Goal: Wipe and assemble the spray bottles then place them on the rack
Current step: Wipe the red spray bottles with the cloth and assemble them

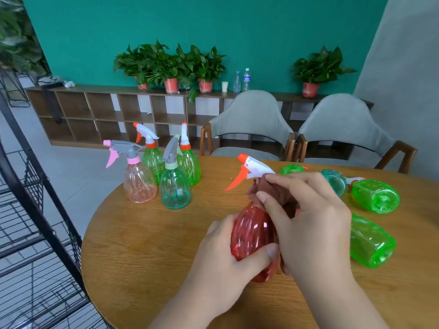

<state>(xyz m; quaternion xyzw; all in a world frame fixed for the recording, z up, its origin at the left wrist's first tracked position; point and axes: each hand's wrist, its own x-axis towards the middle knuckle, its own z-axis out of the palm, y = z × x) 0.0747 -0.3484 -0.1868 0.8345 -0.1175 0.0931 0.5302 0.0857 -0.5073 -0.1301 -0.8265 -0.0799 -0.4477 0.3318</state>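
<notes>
The left hand (pixel 228 255) grips the base of a red bottle (pixel 251 230), see-through and ribbed, over the worktop (pixel 147 245). Its long axis runs away from the person, and the white and orange trigger head (pixel 251 167) points left. The right hand (pixel 313 214) clamps a brown cloth (pixel 275 188) round the neck

Glossy clear plastic red bottle (pixel 253 231); brown cloth (pixel 276 189); wood-grain table (pixel 147 245)
</notes>
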